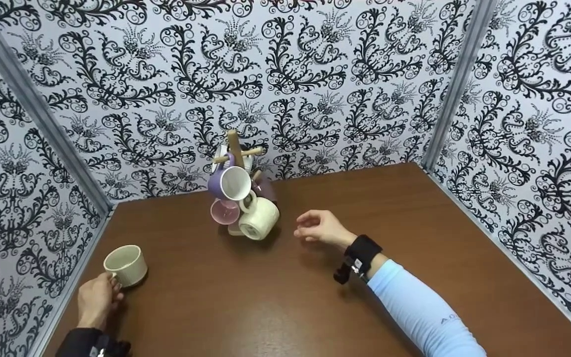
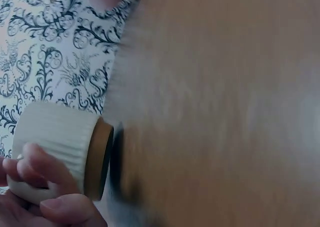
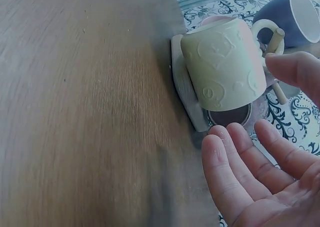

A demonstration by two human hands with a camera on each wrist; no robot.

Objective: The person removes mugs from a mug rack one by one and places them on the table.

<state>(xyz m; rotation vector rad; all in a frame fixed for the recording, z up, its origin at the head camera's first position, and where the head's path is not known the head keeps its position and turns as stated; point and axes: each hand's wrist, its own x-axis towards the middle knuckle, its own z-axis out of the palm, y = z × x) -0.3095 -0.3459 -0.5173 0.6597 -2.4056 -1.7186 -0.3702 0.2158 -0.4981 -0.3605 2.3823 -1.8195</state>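
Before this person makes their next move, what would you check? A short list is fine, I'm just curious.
1. Left hand gripping the ribbed, pale cream cup by its handle: ok.
2. Cup upright, its mouth facing up: ok.
3. Cup lifted clear of the brown wooden table: cannot tell; the base's contact is unclear.
4. Right hand empty and apart from the cream mug with raised patterns: ok.
5. That mug hanging by its handle on the wooden mug rack: ok.
6. Free place on the rack: cannot tell; mugs hide parts of it.
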